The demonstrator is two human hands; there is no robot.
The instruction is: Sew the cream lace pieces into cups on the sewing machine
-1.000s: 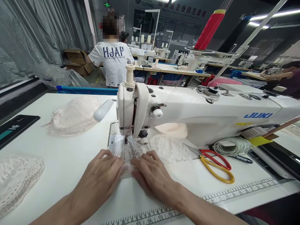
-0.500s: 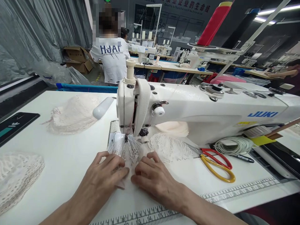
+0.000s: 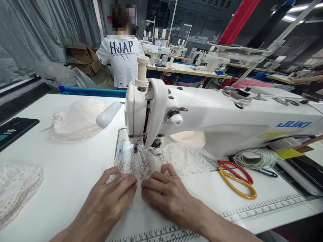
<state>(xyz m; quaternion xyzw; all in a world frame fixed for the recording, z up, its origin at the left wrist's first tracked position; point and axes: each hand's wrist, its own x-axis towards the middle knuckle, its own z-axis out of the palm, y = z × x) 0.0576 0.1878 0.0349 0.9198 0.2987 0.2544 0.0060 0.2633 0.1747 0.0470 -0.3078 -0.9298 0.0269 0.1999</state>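
Note:
White lace fabric [image 3: 131,162] lies gathered beneath the presser foot [image 3: 135,148] of a white sewing machine [image 3: 214,111]. My left hand [image 3: 114,193] is closed on the near left edge of this lace, fingers bunched and thumb mostly hidden. Close beside it, my right hand [image 3: 166,191] pinches the lace's near right part, its fingers curled. A narrow gap separates the two hands. More of the lace spreads right under the machine arm, with a pale folded cloth [image 3: 189,138] behind it.
Right of my hands lie scissors [image 3: 237,178] with red and yellow handles and a coiled white cord [image 3: 254,158]. A measuring tape strip [image 3: 161,233] runs along the front edge. Lace piles [image 3: 17,191], a phone [image 3: 17,131] and a whitish tool [image 3: 108,116] are leftward. Another person [image 3: 122,60] stands beyond.
My left thumb has tucked in, and the bit of fabric below it is now out of sight. The camera view has shifted slightly. Lace remains under the presser foot.

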